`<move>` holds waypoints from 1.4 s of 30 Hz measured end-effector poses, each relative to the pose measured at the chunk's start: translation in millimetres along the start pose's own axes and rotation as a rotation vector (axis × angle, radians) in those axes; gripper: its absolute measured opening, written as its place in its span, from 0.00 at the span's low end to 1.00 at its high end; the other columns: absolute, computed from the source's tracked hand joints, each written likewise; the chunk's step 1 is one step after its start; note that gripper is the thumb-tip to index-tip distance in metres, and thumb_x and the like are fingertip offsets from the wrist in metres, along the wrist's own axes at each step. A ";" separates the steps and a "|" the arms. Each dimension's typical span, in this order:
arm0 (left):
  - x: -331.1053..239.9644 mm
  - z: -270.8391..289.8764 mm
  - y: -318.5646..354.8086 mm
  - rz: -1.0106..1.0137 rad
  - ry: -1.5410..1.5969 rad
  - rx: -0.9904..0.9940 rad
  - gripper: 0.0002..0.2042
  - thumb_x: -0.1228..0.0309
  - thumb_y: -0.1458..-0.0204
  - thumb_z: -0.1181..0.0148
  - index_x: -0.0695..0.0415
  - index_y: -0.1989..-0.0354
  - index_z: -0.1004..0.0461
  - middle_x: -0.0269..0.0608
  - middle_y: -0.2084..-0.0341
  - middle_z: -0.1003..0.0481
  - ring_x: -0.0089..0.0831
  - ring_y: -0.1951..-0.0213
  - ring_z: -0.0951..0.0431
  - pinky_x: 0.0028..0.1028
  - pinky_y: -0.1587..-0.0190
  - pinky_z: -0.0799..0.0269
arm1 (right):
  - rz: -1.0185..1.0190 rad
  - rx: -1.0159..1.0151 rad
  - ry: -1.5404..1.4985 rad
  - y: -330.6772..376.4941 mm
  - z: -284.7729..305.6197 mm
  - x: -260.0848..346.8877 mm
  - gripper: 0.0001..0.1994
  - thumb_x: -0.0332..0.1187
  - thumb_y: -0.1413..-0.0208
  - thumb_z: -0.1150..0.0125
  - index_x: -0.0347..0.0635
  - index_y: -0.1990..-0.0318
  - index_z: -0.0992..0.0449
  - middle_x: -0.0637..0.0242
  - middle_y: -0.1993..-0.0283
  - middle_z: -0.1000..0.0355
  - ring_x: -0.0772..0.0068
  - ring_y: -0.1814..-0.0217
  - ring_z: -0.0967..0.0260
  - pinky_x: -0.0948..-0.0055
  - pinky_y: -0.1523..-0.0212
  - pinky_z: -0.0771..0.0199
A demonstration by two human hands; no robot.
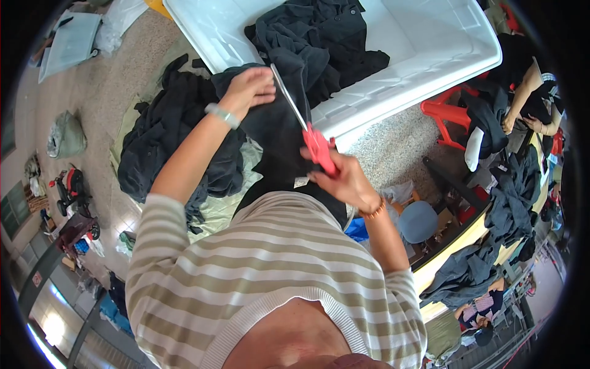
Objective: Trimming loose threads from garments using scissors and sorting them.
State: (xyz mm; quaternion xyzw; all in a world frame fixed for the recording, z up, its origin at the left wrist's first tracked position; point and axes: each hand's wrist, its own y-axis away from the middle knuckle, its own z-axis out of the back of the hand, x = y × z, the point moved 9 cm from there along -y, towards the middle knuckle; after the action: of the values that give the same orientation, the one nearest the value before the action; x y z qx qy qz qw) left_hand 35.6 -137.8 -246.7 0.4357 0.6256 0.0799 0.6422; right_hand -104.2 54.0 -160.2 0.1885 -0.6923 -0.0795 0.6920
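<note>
My right hand (345, 180) is wrapped round the red handles of a pair of scissors (318, 147). Their long silver blades point up and to the left, looking closed. The blade tip lies close to the fingers of my left hand (251, 91), which is slightly blurred. Those fingers are stretched out over a dark garment (273, 126) that hangs over the near edge of a white plastic bin (424, 86). Whether they touch the cloth I cannot tell. More dark garments (313, 43) lie inside the bin.
Left of me a heap of dark clothes (178, 135) rests on a pale sheet (251, 161). A red stool (444, 117) stands right of the bin. Beyond it, people's arms (528, 92) handle dark cloth. A long table (448, 261) with dark garments runs along my right, beside a round grey-blue seat (418, 221).
</note>
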 end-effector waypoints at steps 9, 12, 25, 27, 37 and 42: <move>124.8 -105.6 -149.7 0.310 -1.264 0.141 0.33 0.58 0.58 0.35 0.66 0.45 0.33 0.58 0.43 0.34 0.47 0.41 0.34 0.34 0.40 0.38 | -0.225 0.063 -0.426 117.5 9.4 0.2 0.13 0.17 0.52 0.36 0.32 0.57 0.22 0.70 0.62 0.24 0.87 0.65 0.32 0.85 0.62 0.32; 97.5 -98.5 -140.1 -0.148 -0.830 -0.086 0.20 0.68 0.54 0.41 0.64 0.52 0.26 0.54 0.51 0.27 0.41 0.48 0.26 0.30 0.47 0.32 | -0.285 -0.254 -0.384 140.1 42.7 -35.6 0.09 0.24 0.48 0.36 0.38 0.58 0.21 0.74 0.66 0.25 0.87 0.63 0.34 0.83 0.60 0.33; 108.7 -174.9 115.3 -0.241 -0.642 0.687 0.15 0.73 0.49 0.41 0.63 0.53 0.27 0.39 0.62 0.24 0.26 0.61 0.26 0.26 0.56 0.30 | -0.063 -0.394 -0.036 63.1 70.7 -37.5 0.31 0.33 0.52 0.32 0.28 0.42 0.35 0.60 0.44 0.31 0.81 0.56 0.35 0.79 0.56 0.33; 104.5 -185.5 115.0 -0.279 -0.935 0.735 0.14 0.68 0.51 0.39 0.63 0.58 0.24 0.45 0.64 0.23 0.28 0.62 0.23 0.26 0.60 0.29 | -0.005 -0.409 -0.097 52.3 52.1 -58.5 0.22 0.34 0.51 0.32 0.32 0.51 0.28 0.62 0.54 0.27 0.75 0.60 0.32 0.73 0.58 0.31; 14.8 -119.2 44.2 -0.592 -0.904 -0.033 0.25 0.61 0.52 0.35 0.59 0.47 0.32 0.51 0.52 0.30 0.36 0.55 0.26 0.33 0.53 0.29 | -0.317 -0.520 0.928 110.8 23.5 -99.2 0.07 0.30 0.45 0.45 0.37 0.61 0.30 0.49 0.61 0.28 0.46 0.57 0.30 0.57 0.62 0.28; 54.6 -183.7 76.6 -0.996 -1.433 0.202 0.35 0.62 0.56 0.34 0.46 0.37 0.40 0.49 0.34 0.51 0.49 0.34 0.49 0.46 0.36 0.50 | -0.089 -0.818 0.846 155.3 62.6 -57.2 0.11 0.24 0.49 0.48 0.40 0.57 0.33 0.51 0.60 0.30 0.44 0.58 0.31 0.56 0.57 0.31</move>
State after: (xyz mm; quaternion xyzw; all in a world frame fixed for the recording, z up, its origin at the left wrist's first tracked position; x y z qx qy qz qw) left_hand -79.8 28.6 -206.4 0.1122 0.1934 -0.5580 0.7991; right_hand -191.2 208.1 -157.5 -0.0496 -0.2605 -0.2868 0.9205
